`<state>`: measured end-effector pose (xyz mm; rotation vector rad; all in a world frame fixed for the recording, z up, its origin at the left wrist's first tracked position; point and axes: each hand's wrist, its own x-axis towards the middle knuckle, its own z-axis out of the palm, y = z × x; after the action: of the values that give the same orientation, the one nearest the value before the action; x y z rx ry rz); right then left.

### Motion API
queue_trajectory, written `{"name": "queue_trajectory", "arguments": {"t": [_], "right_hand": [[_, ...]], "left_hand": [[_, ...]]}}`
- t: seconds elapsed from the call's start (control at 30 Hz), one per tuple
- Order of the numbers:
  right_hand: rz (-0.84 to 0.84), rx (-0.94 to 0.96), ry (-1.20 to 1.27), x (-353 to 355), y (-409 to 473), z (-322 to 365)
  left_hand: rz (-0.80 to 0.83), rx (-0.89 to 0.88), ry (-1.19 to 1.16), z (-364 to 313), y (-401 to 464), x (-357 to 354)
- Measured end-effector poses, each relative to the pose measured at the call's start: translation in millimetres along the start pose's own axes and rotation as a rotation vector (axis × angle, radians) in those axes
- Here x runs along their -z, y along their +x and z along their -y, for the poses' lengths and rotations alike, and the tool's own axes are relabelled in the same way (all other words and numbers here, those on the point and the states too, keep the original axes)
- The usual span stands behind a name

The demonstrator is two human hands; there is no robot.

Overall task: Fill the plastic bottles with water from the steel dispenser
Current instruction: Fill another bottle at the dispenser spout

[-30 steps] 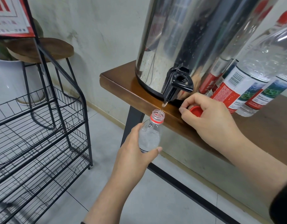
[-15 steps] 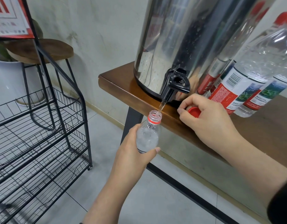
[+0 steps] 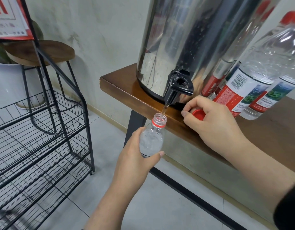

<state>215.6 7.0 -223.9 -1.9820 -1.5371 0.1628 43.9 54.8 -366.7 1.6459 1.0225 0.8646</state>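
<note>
We see the small plastic bottle (image 3: pixel 151 138) held upright in the air just off the table's front edge, its open mouth with a red neck ring directly under the black tap (image 3: pixel 178 87). A thin stream of water (image 3: pixel 164 110) runs from the spout into the mouth. Our left hand (image 3: pixel 136 156) grips the bottle's lower body, fingers and thumb wrapped round it.

The tap juts from the base of the steel dispenser (image 3: pixel 185 39), which stands near the table's left front corner. Our right hand (image 3: pixel 214 123) rests on the table (image 3: pixel 123 85) at its front edge, just right of the tap, with its fingers curled round a red cap (image 3: pixel 198 114) that shows between thumb and forefinger.

To the right of the dispenser, further along the table, stand larger capped bottles (image 3: pixel 253 83) with red and white labels, close together and nearly touching the steel wall, which mirrors them.

Left of the table, on the tiled floor, stands a black wire rack (image 3: pixel 43 138) with several shelves. Behind it is a round wooden stool (image 3: pixel 42 52), and a white plant pot (image 3: pixel 8 80) against the wall. A red-and-white sign (image 3: pixel 8 19) sits at the rack's top.
</note>
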Motion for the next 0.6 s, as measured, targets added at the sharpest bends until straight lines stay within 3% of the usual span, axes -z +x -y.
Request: {"name": "queue_trajectory", "arguments": {"t": [0.6], "right_hand": [[-0.040, 0.064, -0.026, -1.2, -4.1, 0.0]], "left_hand": [[0.007, -0.018, -0.021, 0.0, -0.8, 2.8]]}}
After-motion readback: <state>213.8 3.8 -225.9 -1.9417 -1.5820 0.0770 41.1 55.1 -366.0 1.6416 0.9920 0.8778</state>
